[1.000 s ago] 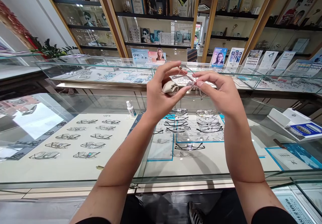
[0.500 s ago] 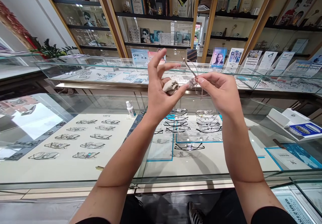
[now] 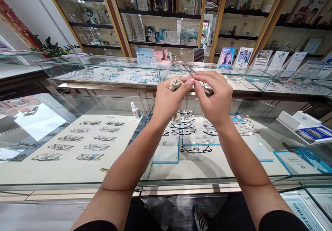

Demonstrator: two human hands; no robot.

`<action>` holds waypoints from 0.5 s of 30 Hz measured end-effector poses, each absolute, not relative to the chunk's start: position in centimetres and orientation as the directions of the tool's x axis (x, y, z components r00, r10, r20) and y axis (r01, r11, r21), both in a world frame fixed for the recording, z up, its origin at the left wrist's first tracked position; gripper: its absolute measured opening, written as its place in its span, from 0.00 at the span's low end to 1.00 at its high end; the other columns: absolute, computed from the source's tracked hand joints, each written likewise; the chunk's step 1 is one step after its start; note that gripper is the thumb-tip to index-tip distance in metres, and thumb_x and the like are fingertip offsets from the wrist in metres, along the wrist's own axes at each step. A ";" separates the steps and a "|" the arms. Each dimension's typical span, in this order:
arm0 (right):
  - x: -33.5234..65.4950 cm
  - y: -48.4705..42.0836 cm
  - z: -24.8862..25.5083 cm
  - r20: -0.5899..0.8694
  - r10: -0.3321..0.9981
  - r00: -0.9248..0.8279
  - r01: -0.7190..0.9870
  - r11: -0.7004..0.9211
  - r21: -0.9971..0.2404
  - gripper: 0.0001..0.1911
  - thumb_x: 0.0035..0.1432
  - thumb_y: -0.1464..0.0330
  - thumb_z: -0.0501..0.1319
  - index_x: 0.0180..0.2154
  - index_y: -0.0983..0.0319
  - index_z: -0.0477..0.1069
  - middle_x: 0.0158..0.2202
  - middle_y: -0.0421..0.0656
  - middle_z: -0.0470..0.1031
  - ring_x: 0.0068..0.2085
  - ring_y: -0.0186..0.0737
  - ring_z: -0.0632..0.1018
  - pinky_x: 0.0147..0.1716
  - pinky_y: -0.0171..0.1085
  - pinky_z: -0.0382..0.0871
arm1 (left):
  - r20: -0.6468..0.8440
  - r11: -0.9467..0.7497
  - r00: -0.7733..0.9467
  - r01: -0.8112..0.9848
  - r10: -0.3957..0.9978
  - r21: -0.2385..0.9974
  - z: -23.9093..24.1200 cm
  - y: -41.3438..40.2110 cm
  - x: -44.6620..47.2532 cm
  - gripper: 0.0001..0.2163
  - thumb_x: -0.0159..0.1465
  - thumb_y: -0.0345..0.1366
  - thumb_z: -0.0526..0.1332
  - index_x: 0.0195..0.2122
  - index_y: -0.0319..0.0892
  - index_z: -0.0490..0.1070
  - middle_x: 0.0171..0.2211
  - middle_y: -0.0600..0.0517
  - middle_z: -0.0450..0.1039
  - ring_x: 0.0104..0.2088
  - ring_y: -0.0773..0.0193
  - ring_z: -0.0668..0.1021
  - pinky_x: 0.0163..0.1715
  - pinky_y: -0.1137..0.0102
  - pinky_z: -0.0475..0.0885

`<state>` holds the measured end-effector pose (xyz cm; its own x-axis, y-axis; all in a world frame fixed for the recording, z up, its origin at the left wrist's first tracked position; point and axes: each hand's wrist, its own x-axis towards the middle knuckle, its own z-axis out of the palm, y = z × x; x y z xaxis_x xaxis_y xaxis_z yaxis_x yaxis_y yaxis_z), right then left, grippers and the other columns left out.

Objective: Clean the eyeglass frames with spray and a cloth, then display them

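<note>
Above the glass counter, a thin-framed pair of eyeglasses (image 3: pixel 185 65) is pinched in my right hand (image 3: pixel 217 97). One temple end sticks up to the upper left, while much of the frame is hidden behind the fingers. My left hand (image 3: pixel 168 97) is closed around a crumpled beige cloth (image 3: pixel 175 85), part of which hangs down below the palm. Both thumbs and forefingers meet at the glasses. Whether the left fingertips press the frame directly or through the cloth I cannot tell.
Under the glass counter top (image 3: pixel 181 180) lie several rows of eyeglasses (image 3: pixel 89 147). A white spray bottle (image 3: pixel 135 110) stands beyond my left forearm. At the right sits a white and blue box (image 3: pixel 307 127). A second display counter and shelves run behind.
My left hand has turned and its raised, spread fingers have folded in around the cloth. The two hands have come together, and the eyeglasses now tilt with a temple toward the upper left.
</note>
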<state>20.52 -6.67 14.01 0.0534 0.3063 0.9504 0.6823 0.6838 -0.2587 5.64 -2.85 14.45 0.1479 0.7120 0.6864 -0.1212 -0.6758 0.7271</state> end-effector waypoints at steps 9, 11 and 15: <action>20.6 -7.2 14.0 0.943 0.322 0.085 0.647 0.702 -0.298 0.17 0.77 0.56 0.60 0.37 0.54 0.82 0.40 0.45 0.85 0.48 0.50 0.84 0.53 0.52 0.79 | 0.703 -0.703 0.092 -0.046 0.705 0.710 14.7 -1.4 4.3 0.17 0.63 0.56 0.77 0.35 0.46 0.83 0.28 0.52 0.80 0.30 0.62 0.78 0.30 0.67 0.75; 21.0 -7.3 13.7 0.931 0.330 0.155 0.637 0.687 -0.350 0.22 0.78 0.52 0.59 0.34 0.55 0.79 0.32 0.45 0.79 0.42 0.49 0.83 0.45 0.51 0.79 | 0.720 -0.725 0.111 0.015 0.685 0.688 15.1 -1.3 3.5 0.14 0.63 0.52 0.77 0.35 0.47 0.84 0.28 0.52 0.80 0.30 0.62 0.77 0.29 0.67 0.74; 22.0 -7.9 13.2 0.923 0.267 0.277 0.650 0.655 -0.385 0.28 0.78 0.46 0.56 0.29 0.54 0.75 0.23 0.42 0.64 0.32 0.46 0.76 0.33 0.49 0.73 | 0.693 -0.746 0.284 0.167 0.663 0.645 15.8 -1.0 1.5 0.07 0.63 0.42 0.76 0.32 0.46 0.84 0.28 0.51 0.80 0.31 0.61 0.78 0.32 0.65 0.73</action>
